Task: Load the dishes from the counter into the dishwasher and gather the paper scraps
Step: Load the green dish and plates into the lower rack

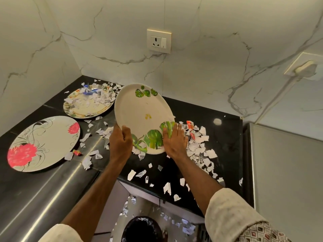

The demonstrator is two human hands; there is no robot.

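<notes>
A cream plate with green leaf prints [142, 113] is tilted up off the black counter [225, 137], its far rim raised. My left hand [120, 141] grips its near left rim. My right hand [174, 143] lies with straight fingers against the plate's lower right edge, beside a heap of paper scraps [199, 145]. A plate with a red flower [43, 143] lies flat at the left. Behind it, a gold-rimmed plate [87, 103] carries several torn scraps. More scraps are strewn across the counter and the floor.
A bin with a black liner [142, 229] stands on the floor below the counter's edge, with scraps around it. A wall socket [158, 41] is on the marble back wall. A grey appliance side [286, 172] rises at the right. A small red wrapper [76, 152] lies near the flower plate.
</notes>
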